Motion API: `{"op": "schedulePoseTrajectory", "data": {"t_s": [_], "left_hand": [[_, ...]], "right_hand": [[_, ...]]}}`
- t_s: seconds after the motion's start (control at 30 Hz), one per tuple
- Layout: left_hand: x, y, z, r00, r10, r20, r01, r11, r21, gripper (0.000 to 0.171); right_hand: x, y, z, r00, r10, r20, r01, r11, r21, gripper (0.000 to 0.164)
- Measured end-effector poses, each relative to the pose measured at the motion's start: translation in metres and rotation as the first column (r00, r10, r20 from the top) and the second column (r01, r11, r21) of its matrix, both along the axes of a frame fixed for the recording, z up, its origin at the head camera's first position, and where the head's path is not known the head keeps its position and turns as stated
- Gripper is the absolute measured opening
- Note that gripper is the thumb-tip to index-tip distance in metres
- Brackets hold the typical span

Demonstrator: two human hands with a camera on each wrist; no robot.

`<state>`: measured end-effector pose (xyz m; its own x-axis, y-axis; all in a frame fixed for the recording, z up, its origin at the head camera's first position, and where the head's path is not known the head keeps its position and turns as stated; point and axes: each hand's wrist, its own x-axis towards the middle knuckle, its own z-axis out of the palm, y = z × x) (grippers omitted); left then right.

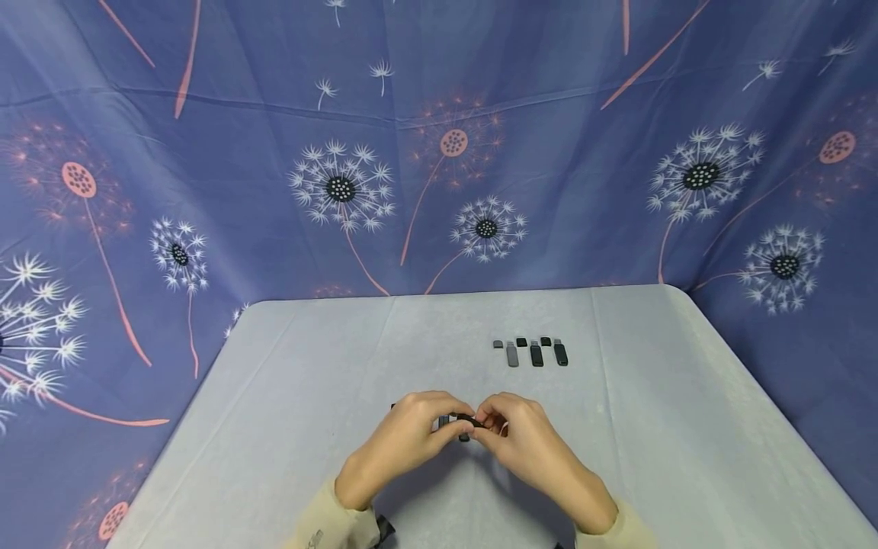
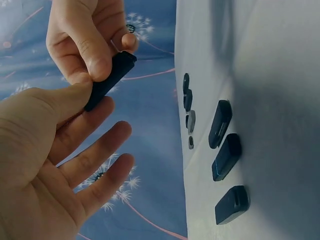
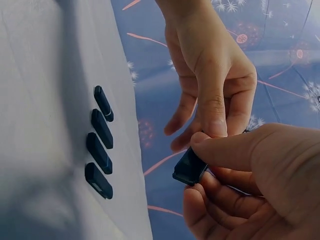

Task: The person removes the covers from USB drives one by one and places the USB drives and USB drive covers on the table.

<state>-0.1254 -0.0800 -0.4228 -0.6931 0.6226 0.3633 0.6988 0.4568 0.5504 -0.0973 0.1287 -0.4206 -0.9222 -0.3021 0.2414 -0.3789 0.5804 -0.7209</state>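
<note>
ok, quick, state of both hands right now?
Left hand: closed, thumb and finger pinching a dark USB stick.
Right hand: closed, pinching it too.

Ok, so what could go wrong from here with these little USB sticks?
The held black stick is pinched between the fingertips of the left hand and right hand, above the table, so it might slip and drop. If it does, it could knock the sticks lying nearby out of line. Farther off, the small loose caps beside the uncapped sticks could get bumped or mixed up.
</note>
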Motion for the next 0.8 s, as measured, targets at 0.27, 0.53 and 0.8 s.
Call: {"op": "schedulePoseTrajectory", "data": {"t_s": [0.27, 0.53, 0.8], "left_hand": [[0.005, -0.003, -0.003, 0.997, 0.004, 0.076, -0.011, 0.996, 0.093, 0.016], [0.004, -0.004, -0.004, 0.997, 0.012, 0.075, -0.023, 0.989, 0.147, 0.019], [0.003, -0.008, -0.001, 0.998, 0.04, 0.052, -0.047, 0.99, 0.132, 0.012]], "right_hand": [[0.003, -0.005, 0.003, 1.0, -0.009, -0.021, 0.008, 0.998, -0.056, 0.008], [0.004, -0.01, 0.004, 0.998, -0.021, -0.066, 0.017, 0.998, -0.068, 0.006], [0.003, -0.013, 0.002, 0.995, -0.012, -0.099, 0.005, 0.997, -0.073, 0.008]]}}
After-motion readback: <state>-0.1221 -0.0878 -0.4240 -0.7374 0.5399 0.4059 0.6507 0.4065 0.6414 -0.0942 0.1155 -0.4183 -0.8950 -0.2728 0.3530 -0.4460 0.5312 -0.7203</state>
